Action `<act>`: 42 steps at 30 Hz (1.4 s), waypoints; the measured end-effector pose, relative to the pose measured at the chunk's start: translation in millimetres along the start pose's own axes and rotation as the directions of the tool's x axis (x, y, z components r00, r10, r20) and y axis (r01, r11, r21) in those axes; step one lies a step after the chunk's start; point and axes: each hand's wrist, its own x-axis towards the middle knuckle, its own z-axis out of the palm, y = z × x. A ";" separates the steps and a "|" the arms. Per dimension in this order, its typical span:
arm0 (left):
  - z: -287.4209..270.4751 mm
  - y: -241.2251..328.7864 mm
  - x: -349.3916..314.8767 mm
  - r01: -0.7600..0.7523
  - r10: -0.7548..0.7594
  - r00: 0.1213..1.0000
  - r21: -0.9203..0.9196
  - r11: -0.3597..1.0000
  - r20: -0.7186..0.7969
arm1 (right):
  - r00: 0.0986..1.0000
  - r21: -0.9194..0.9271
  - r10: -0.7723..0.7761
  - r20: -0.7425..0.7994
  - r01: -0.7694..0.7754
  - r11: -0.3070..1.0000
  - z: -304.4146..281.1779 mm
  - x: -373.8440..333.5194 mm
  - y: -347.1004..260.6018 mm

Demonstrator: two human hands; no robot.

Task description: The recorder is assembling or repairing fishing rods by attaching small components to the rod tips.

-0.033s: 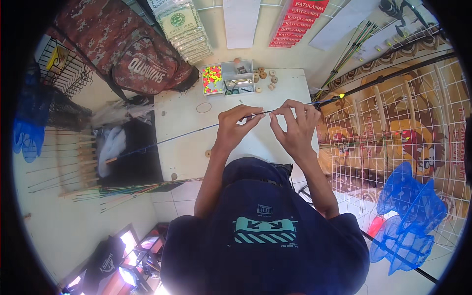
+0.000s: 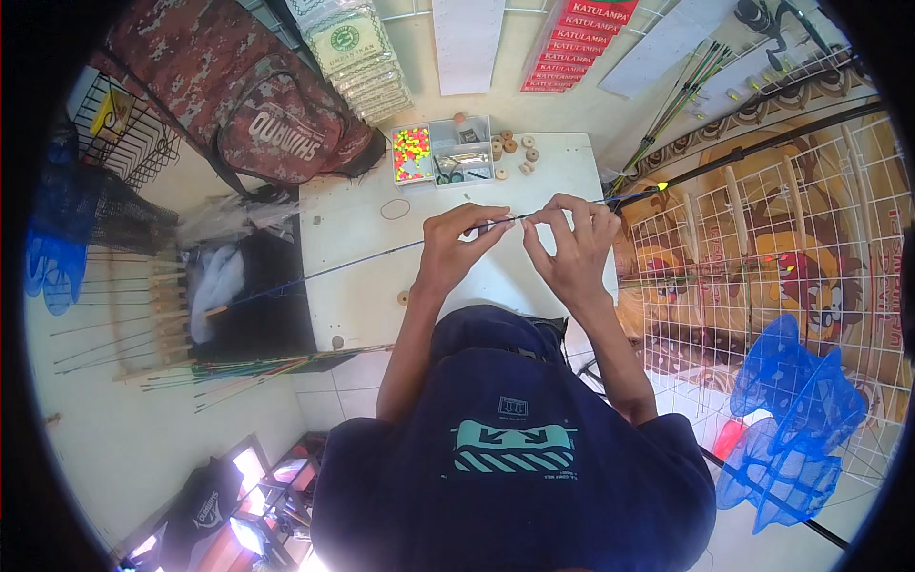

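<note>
A thin blue fishing rod [image 2: 362, 256] runs across above the white table, from a tan end at the left toward the right, passing through both my hands. My left hand [image 2: 450, 246] is closed in a pinch on the rod, thumb and fingertips together. Close beside it, my right hand [image 2: 575, 250] pinches at the same stretch of rod with thumb and forefinger, its other fingers curled loosely. A small dark part shows on the rod between the fingertips, too small to make out.
On the white table [image 2: 362, 315] stands a divided box [image 2: 441, 181] with bright beads, scissors and a small bottle. Several wooden rings [image 2: 510, 146] and a rubber band [image 2: 396, 209] lie nearby. A camouflage bag [image 2: 276, 124] leans at left; a white wire grid [image 2: 705, 248] and blue nets [image 2: 791, 381] are at right.
</note>
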 end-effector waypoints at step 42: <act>0.5 4.5 1.6 0.439 -0.401 0.894 -0.211 0.874 0.198 | 0.988 0.058 -0.089 -0.126 0.097 0.994 17.2 -26.3 6.4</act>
